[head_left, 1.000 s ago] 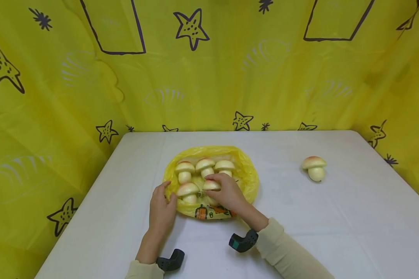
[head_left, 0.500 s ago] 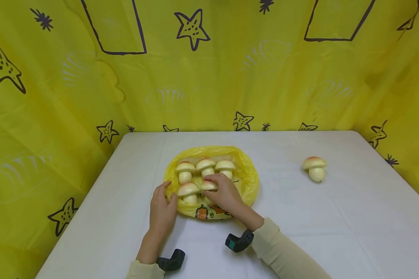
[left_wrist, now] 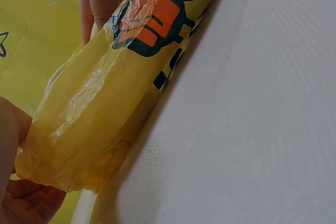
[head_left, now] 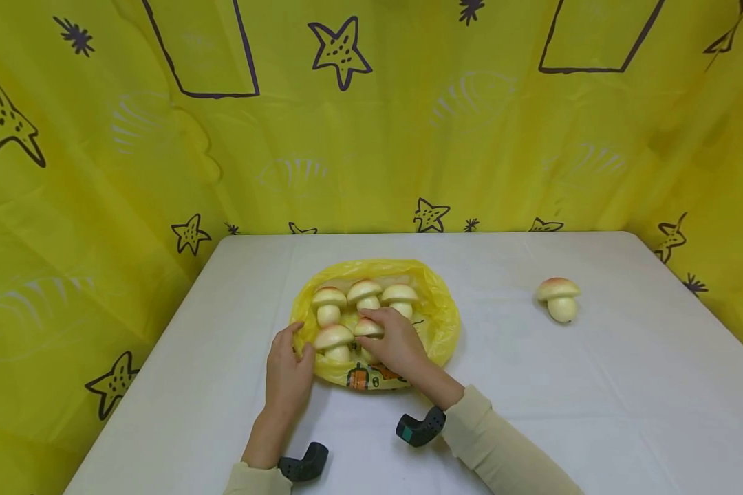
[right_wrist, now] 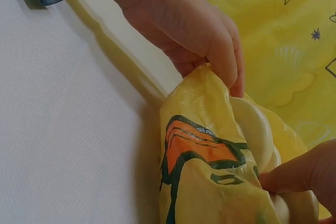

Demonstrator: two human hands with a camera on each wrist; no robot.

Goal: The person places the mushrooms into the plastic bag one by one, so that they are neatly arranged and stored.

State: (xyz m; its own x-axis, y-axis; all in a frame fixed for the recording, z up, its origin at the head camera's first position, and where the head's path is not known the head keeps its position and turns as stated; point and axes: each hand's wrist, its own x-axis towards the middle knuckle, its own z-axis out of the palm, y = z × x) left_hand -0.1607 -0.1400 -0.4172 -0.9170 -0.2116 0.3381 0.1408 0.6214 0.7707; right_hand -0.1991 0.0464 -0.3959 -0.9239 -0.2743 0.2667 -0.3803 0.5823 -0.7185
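A yellow plastic bag (head_left: 448, 313), its mouth spread wide, lies on the table with several pale toy mushrooms in it. My left hand (head_left: 287, 375) holds the bag's left rim between thumb and fingers; the right wrist view also catches this left hand (right_wrist: 184, 24) at the bag's edge. Inside the front of the bag, my right hand (head_left: 397, 344) grips a mushroom (head_left: 368, 327) by its reddish cap, and its stem is partly hidden. Just left of that stands another mushroom (head_left: 334, 337). Three more form a back row, the middle mushroom (head_left: 364, 291) among them.
One mushroom (head_left: 558, 300) lies alone on the white table (head_left: 594, 392) to the right of the bag. A yellow curtain (head_left: 371, 151) with starfish drawings surrounds the table's back and sides. Each wrist wears a black device, such as the right device (head_left: 421, 427).
My right hand has shifted slightly left with the gripped mushroom, bringing it closer to the front-left mushroom. The left hand has stayed at the bag's rim.
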